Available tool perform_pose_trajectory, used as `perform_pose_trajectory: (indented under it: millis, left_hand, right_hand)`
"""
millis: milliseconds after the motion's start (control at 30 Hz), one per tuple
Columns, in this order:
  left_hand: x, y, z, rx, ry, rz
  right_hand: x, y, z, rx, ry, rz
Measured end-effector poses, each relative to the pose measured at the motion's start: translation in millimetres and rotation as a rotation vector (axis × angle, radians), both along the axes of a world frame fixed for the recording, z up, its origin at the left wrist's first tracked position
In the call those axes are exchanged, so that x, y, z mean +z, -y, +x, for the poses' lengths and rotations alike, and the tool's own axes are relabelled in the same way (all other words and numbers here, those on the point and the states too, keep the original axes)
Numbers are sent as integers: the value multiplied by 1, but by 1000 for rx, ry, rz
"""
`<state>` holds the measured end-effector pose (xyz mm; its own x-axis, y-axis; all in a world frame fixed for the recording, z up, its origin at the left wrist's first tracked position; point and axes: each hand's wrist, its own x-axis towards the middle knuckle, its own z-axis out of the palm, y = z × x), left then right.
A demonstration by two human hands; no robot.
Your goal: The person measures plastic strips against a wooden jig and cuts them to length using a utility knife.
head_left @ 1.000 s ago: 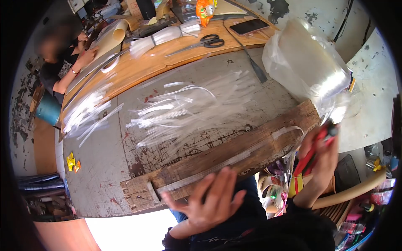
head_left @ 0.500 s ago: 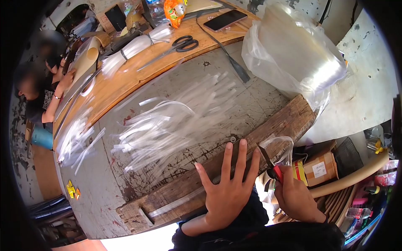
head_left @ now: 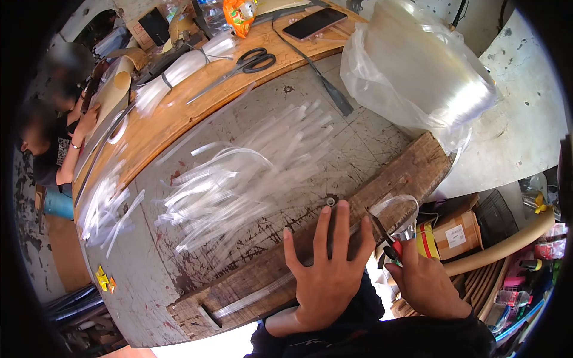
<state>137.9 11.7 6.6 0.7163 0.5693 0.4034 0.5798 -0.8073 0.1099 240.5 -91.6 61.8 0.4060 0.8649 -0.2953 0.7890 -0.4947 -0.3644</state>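
Observation:
My left hand lies palm down with spread fingers on a worn wooden plank at the table's near edge. Under it runs a clear plastic strip along the plank, toward a small flat stop piece set in the wood. My right hand is closed round the red handle of a knife, its dark blade pointing up and left beside my left fingertips. Near the blade the strip's free end curls in a loop over the plank's edge. Whether the blade touches the strip I cannot tell.
Many cut clear strips lie on the grey tabletop. Beyond are scissors, a tied bundle and a phone. A bagged plastic roll stands at right, boxes below. Another person's arm reaches in at far left.
The view has shifted slightly, moving the table items a little left. My right hand has turned a little with the knife. My left hand stays spread on the plank.

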Motion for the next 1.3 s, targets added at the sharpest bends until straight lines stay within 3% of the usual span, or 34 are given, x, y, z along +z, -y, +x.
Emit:
perform_pose_trajectory:
  millis: [200,533,733,800,933,967,1000,1100,1267,1300]
  left_hand:
    - [-6,-4,7,-1,53,-1]
    - [-7,-2,7,11,88,55]
    - [-8,-2,1,-28,120,22]
    - [-3,-1,-2,-35,132,-17]
    - [-5,-3,-5,-102,309,-118]
    - [-4,-4,-6,-96,314,-111]
    - [-2,-5,-9,-114,339,-161]
    - [4,-9,-14,-135,438,-252]
    - [21,-26,-24,-72,679,-260]
    - [28,-32,-26,19,721,-123]
  right_hand:
    - [8,-8,5,15,6,-182]
    - [10,-16,7,7,15,-184]
    - [3,1,6,-36,22,33]
    - [2,6,2,-168,4,47]
    - [6,19,10,-459,-151,518]
    - [2,12,14,-577,-339,613]
    - [-8,5,20,-569,-339,616]
    - [-44,-14,31,-349,-14,718]
    - [-52,-26,20,-440,-206,775]
    - [-52,-26,20,-433,-210,778]
